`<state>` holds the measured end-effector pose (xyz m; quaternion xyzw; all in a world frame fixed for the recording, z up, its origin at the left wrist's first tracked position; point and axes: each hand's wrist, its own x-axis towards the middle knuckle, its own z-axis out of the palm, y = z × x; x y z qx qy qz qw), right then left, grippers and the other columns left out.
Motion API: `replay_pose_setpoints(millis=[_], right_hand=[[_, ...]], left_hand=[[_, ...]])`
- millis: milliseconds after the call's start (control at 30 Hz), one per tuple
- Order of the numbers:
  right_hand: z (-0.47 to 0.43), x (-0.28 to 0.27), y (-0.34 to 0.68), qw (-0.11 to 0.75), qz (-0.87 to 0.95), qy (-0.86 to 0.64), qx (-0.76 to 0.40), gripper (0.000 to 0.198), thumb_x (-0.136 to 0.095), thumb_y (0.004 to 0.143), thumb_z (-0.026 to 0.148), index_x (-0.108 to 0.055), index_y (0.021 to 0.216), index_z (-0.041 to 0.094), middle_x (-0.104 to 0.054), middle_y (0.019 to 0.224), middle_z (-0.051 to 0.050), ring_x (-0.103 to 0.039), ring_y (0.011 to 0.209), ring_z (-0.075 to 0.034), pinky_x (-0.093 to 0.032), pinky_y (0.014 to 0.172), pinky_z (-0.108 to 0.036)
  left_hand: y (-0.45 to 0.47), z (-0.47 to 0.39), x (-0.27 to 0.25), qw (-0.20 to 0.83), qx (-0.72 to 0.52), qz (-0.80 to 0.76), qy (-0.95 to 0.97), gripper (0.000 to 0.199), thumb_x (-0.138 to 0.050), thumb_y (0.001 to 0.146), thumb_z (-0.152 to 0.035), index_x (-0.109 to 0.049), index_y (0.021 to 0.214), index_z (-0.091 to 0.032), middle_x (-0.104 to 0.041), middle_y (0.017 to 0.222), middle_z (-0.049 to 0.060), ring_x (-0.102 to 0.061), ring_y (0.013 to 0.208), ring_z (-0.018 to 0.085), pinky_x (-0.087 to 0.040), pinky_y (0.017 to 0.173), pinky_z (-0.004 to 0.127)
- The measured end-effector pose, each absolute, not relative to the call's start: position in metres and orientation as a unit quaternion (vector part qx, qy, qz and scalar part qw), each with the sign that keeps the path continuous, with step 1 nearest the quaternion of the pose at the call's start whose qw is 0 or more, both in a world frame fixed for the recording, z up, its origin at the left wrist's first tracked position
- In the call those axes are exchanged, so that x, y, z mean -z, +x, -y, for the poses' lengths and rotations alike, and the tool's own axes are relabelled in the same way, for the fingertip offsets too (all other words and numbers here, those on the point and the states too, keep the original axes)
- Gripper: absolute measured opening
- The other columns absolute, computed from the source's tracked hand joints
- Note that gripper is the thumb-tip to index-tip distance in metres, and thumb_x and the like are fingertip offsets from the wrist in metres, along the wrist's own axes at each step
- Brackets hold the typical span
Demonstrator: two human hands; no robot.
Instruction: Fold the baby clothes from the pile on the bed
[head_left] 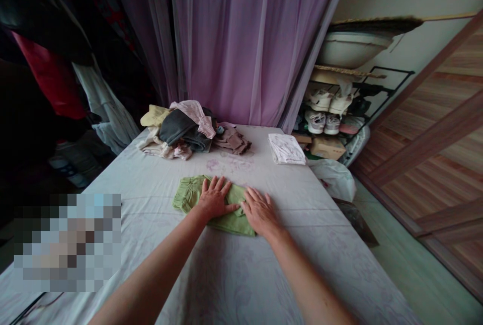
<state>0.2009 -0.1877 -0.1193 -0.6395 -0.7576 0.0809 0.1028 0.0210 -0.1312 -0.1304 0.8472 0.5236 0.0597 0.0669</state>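
A green garment with a gathered elastic waistband, looking like folded shorts (232, 227), lies flat on the cloth-covered table (151, 244). My left hand (214, 198) rests palm down on its middle, fingers spread. At the garment's right end, my right hand (260, 212) also lies flat with its fingers stretched out, partly on the cloth. The two hands nearly meet at the left thumb. Both palms hide part of the green fabric.
Behind stands a heap of clothes (181, 126) with a brown garment (232, 140) beside it. A folded white garment (287, 149) lies at the back right. Purple curtains (234, 38) hang behind. Right of the table are a shoe rack (324, 108) and a wooden door (433, 164).
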Motion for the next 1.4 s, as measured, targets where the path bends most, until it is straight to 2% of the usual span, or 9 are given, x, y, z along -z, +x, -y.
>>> replay_pose_setpoints(millis=[200, 333, 533, 667, 867, 1033, 1167, 1267, 1400], right_hand=[[0.198, 0.107, 0.18, 0.14, 0.802, -0.576, -0.069, 0.051, -0.033, 0.1, 0.041, -0.043, 0.146, 0.021, -0.036, 0.155, -0.01, -0.029, 0.144, -0.025, -0.019, 0.117, -0.052], [0.205, 0.123, 0.179, 0.118, 0.828, -0.543, -0.081, 0.051, -0.041, 0.099, 0.041, -0.046, 0.144, 0.019, -0.04, 0.153, -0.01, -0.032, 0.143, -0.025, -0.022, 0.119, -0.047], [0.201, 0.122, 0.17, 0.116, 0.821, -0.554, -0.073, 0.049, -0.044, 0.097, 0.04, -0.054, 0.138, 0.014, -0.047, 0.148, -0.013, -0.039, 0.138, -0.028, -0.025, 0.118, -0.046], [0.193, 0.117, 0.151, 0.133, 0.824, -0.546, -0.069, 0.057, -0.044, 0.097, 0.043, -0.047, 0.143, 0.01, -0.039, 0.153, -0.015, -0.034, 0.141, -0.028, -0.027, 0.117, -0.043], [0.194, 0.131, 0.142, 0.122, 0.829, -0.54, -0.084, 0.058, -0.044, 0.096, 0.045, -0.045, 0.145, 0.012, -0.036, 0.155, -0.014, -0.03, 0.143, -0.028, -0.024, 0.118, -0.046], [0.195, 0.132, 0.143, 0.134, 0.827, -0.539, -0.084, 0.056, -0.046, 0.096, 0.043, -0.046, 0.144, 0.013, -0.037, 0.154, -0.014, -0.031, 0.143, -0.028, -0.023, 0.118, -0.048], [0.196, 0.132, 0.142, 0.148, 0.825, -0.538, -0.091, 0.054, -0.049, 0.095, 0.039, -0.049, 0.142, 0.012, -0.04, 0.152, -0.015, -0.033, 0.142, -0.029, -0.024, 0.118, -0.049], [0.195, 0.134, 0.148, 0.185, 0.821, -0.525, -0.124, 0.051, -0.054, 0.091, 0.035, -0.054, 0.136, 0.012, -0.045, 0.149, -0.016, -0.037, 0.14, -0.03, -0.027, 0.117, -0.048], [0.186, 0.137, 0.169, 0.326, 0.75, -0.514, -0.258, 0.049, -0.054, 0.088, 0.033, -0.056, 0.135, 0.018, -0.056, 0.139, -0.014, -0.049, 0.131, -0.026, -0.036, 0.113, -0.045]], left_hand=[[0.003, 0.121, 0.118, 0.073, -0.05, -0.531, 0.843, 0.064, -0.048, 0.088, -0.06, -0.047, 0.142, -0.026, -0.039, 0.154, 0.013, -0.029, 0.144, 0.036, -0.017, 0.113, 0.063], [-0.041, 0.12, 0.1, 0.0, -0.08, -0.643, 0.762, 0.054, -0.044, 0.093, -0.046, -0.051, 0.138, -0.018, -0.04, 0.153, 0.016, -0.028, 0.144, 0.036, -0.018, 0.115, 0.06], [-0.092, 0.135, 0.098, 0.059, -0.036, -0.744, 0.665, 0.058, -0.039, 0.091, -0.06, -0.059, 0.126, -0.018, -0.044, 0.149, 0.015, -0.032, 0.141, 0.038, -0.023, 0.111, 0.062], [-0.092, 0.142, 0.107, 0.087, -0.071, -0.743, 0.659, 0.056, -0.042, 0.088, -0.061, -0.056, 0.126, -0.022, -0.049, 0.146, 0.012, -0.035, 0.14, 0.036, -0.026, 0.111, 0.059], [-0.086, 0.143, 0.101, 0.128, -0.112, -0.736, 0.655, 0.058, -0.052, 0.085, -0.052, -0.046, 0.129, -0.016, -0.064, 0.124, 0.017, -0.059, 0.117, 0.03, -0.044, 0.095, 0.037], [-0.085, 0.141, 0.092, 0.187, -0.131, -0.73, 0.644, 0.056, -0.052, 0.085, -0.053, -0.042, 0.13, -0.02, -0.072, 0.101, 0.01, -0.069, 0.094, 0.027, -0.048, 0.079, 0.034], [-0.081, 0.143, 0.083, 0.262, -0.193, -0.713, 0.622, 0.06, -0.056, 0.083, -0.047, -0.04, 0.135, -0.021, -0.072, 0.103, 0.008, -0.07, 0.087, 0.023, -0.049, 0.071, 0.03], [-0.07, 0.148, 0.071, 0.268, -0.25, -0.682, 0.633, 0.066, -0.058, 0.081, -0.044, -0.038, 0.139, -0.021, -0.072, 0.105, 0.007, -0.069, 0.084, 0.021, -0.049, 0.069, 0.029], [-0.041, 0.154, 0.055, 0.278, -0.282, -0.644, 0.655, 0.069, -0.062, 0.079, -0.038, -0.039, 0.141, -0.02, -0.072, 0.109, 0.009, -0.069, 0.081, 0.021, -0.049, 0.07, 0.03]])
